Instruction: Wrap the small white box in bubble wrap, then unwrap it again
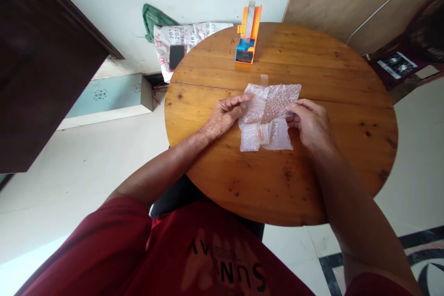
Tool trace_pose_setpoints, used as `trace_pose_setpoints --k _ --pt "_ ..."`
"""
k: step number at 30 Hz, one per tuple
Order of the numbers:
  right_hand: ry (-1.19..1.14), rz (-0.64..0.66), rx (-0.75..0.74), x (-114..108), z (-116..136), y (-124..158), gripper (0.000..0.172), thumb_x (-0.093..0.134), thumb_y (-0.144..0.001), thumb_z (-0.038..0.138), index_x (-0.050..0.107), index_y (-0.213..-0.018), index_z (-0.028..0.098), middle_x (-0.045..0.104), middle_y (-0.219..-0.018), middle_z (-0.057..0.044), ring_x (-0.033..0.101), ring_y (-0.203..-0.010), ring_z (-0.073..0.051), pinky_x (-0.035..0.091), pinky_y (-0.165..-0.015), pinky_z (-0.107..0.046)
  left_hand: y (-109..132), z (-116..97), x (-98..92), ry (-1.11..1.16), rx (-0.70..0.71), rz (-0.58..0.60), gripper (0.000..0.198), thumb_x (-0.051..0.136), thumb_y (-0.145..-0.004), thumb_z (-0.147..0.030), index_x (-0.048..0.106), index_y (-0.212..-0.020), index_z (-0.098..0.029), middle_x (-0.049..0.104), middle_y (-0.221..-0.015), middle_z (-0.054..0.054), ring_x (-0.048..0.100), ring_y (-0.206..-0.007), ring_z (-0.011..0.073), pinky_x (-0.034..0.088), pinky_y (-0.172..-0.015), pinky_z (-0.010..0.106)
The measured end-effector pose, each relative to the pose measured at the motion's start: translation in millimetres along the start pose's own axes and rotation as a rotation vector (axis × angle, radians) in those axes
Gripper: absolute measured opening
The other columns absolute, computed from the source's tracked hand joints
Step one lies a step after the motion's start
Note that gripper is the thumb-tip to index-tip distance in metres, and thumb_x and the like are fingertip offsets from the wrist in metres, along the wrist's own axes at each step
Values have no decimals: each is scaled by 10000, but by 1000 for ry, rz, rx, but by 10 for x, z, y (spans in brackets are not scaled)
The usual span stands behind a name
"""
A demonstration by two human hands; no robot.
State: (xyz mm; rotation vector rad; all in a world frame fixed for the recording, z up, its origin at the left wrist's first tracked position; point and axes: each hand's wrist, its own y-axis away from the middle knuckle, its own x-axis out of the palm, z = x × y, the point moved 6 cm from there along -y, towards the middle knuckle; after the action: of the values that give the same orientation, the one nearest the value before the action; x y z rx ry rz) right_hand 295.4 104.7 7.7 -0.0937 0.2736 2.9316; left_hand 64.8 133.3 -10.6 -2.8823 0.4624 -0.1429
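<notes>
A sheet of clear bubble wrap (280,101) lies partly folded on the round wooden table, its lower part bent over in flaps. My left hand (227,113) pinches its left edge between thumb and fingers. On the opposite side, my right hand (310,122) has thumb and fingers closed on the right edge. Near the bottom middle of the wrap is a small pale item with a red mark (262,134); what it is I cannot make out. A short strip of clear tape (264,79) shows just above the wrap's top edge.
An orange and blue tape dispenser (249,32) stands at the far side of the wooden table (236,180). Behind its left edge are a printed white sack (194,34), a dark flat object (176,57) and a green bag (156,21) against the wall.
</notes>
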Motion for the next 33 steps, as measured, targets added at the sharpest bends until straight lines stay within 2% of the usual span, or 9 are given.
trace_pose_setpoints --k 4,6,9,14,20,24,28,31,33 --pt "-113 124 9 53 23 36 261 751 -758 450 574 -730 260 684 -731 -12 657 -626 -179 559 -583 -341 36 -167 -65 -175 185 -122 351 747 -838 -523 747 -1010 -217 687 -961 40 625 -885 145 510 -838 299" --pt "-130 190 22 75 23 52 306 746 -761 508 564 -770 261 700 -773 -14 681 -677 -196 576 -638 -364 74 -243 -44 -198 215 -141 316 726 -860 -509 734 -898 -195 667 -843 24 601 -781 120 496 -759 275" --pt "-134 247 23 111 27 73 296 718 -776 543 602 -852 282 727 -865 -30 705 -787 -235 587 -704 -404 100 -273 52 -102 141 -64 360 722 -856 -524 685 -802 -170 656 -753 5 579 -683 95 469 -663 245" --pt "-155 358 -22 317 151 215 336 638 -822 566 658 -1030 302 743 -1106 -64 693 -1071 -313 591 -809 -489 70 -204 140 7 2 -6 434 845 -708 -544 630 -791 -175 627 -729 -25 569 -650 75 469 -624 221" --pt "-235 456 -16 539 212 400 381 620 -840 580 653 -1085 290 754 -1061 -74 690 -1091 -331 587 -824 -533 64 -145 229 120 -78 56 469 892 -653 -499 587 -782 -167 652 -752 -10 617 -677 99 511 -659 252" --pt "-244 370 -53 418 174 275 302 657 -824 549 642 -965 283 732 -953 -48 713 -954 -284 591 -778 -467 77 -168 195 107 -138 51 393 838 -724 -486 640 -773 -151 662 -730 -1 607 -649 99 488 -632 241" --pt "-139 205 -50 127 88 63 272 713 -770 483 554 -754 262 636 -744 -4 656 -700 -196 554 -645 -359 45 -163 5 130 -178 -84 312 779 -782 -401 593 -686 -169 585 -619 -37 505 -542 70 431 -557 213" --pt "69 71 -69 -77 66 -9 265 671 -788 458 514 -705 261 575 -641 11 571 -573 -170 479 -543 -326 20 -95 -150 152 -226 -221 295 738 -819 -361 546 -690 -179 536 -592 -46 461 -505 66 393 -509 203" --pt "340 -21 -161 -163 132 -2 215 616 -820 411 530 -696 258 548 -585 14 527 -532 -172 435 -531 -328 -1 -61 -222 126 -201 -283 278 739 -826 -360 550 -730 -181 540 -612 -45 454 -500 62 373 -491 200"
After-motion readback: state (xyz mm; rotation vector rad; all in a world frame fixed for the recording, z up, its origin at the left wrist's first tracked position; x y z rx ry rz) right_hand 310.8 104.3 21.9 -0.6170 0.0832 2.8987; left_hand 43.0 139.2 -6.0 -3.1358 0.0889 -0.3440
